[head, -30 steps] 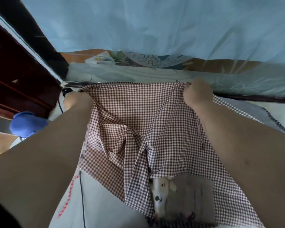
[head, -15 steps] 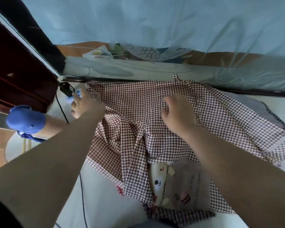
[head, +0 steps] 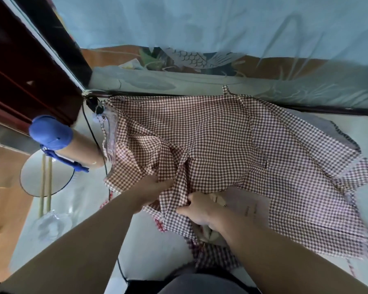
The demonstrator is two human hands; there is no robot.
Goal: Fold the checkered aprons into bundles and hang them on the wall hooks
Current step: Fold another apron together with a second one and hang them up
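Apron [head: 221,134]: flat on the tabletop [head: 153,247], loop [head: 227,90] at 12 o'clock.
Right grip [head: 198,211]: I pinch the 6 o'clock edge to lift it.
Left grip [head: 155,185]: buried in a fold; closed or not, I cannot tell.

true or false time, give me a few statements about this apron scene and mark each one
1. The left hand and right hand both touch the checkered apron. True.
2. The apron is folded into a tight bundle. False: it lies spread out and rumpled.
3. A blue-capped tube sits left of the apron. True.
4. The apron hangs from a hook. False: it lies on the white surface.
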